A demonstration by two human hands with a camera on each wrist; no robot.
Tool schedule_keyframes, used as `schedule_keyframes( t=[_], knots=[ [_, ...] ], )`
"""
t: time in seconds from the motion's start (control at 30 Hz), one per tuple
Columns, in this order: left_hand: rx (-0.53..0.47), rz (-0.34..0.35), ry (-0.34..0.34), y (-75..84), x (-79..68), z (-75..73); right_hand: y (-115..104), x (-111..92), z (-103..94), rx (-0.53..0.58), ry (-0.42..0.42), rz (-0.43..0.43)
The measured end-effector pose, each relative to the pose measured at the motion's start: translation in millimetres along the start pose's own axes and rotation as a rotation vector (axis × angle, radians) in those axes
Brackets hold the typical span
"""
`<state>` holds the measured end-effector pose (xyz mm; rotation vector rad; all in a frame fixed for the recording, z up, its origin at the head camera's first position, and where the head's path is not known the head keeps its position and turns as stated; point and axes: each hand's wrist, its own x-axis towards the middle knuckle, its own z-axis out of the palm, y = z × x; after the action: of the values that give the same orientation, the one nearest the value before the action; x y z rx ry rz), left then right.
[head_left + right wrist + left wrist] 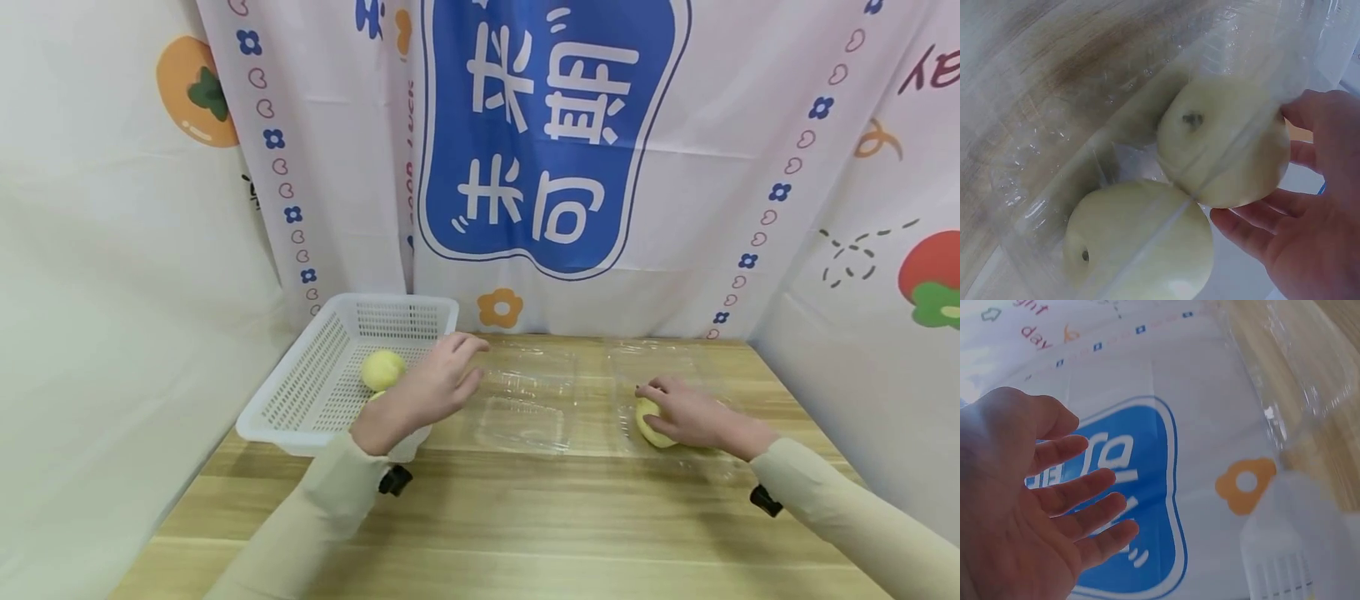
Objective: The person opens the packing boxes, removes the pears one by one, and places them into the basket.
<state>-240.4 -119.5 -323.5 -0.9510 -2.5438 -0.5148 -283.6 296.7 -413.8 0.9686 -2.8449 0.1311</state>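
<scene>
Curled round one side of a pale yellow fruit (1225,147), the thumb and fingers of my right hand (686,412) hold it at the right of the frame, in a clear plastic tray (652,358). A second fruit (1138,244) sits against it, at lower left in the right wrist view, where a shiny plastic edge crosses in front of both. Nothing is in my left hand (432,387): its fingers are loosely spread, slightly bent, over the right rim of a white basket (277,435) at the left of the frame. One yellow fruit (382,369) shows inside that basket, and my left wrist hides most of another just below it. Near the centre, between my hands, another clear tray (522,423) lies on the wooden table (525,533). Behind, a printed cloth (720,200) with a blue panel (615,225) fills the top of the frame, and my right hand covers part of the held fruit there.
</scene>
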Motion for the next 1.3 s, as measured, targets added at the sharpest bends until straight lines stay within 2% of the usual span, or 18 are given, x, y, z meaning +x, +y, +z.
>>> schedule_keyframes(
  t=[0.23, 0.47, 0.67, 0.87, 1.03, 1.3],
  knots=[
    [0.013, -0.132, 0.010, -25.1, -17.1, -21.9, -0.8, -0.8, 2.8, 0.036, -0.041, -0.005],
    [0.049, -0.282, -0.004, -55.8, -39.2, -47.6, -0.2, -1.1, 10.3, 0.027, -0.041, -0.009],
    [0.082, -0.323, 0.042, -82.1, -61.8, -63.1, 0.5, -1.1, 13.0, 0.031, -0.054, 0.007],
    [0.067, -0.397, 0.062, -101.4, -78.3, -73.4, 2.5, 0.4, 18.0, 0.019, -0.037, -0.020],
    [0.056, -0.456, 0.079, -113.6, -89.7, -76.1, 3.3, 2.6, 20.6, 0.003, -0.054, -0.001],
    [0.064, -0.573, 0.014, -137.4, -112.6, -81.8, 4.4, 0.4, 20.2, -0.037, -0.066, -0.005]
  ],
)
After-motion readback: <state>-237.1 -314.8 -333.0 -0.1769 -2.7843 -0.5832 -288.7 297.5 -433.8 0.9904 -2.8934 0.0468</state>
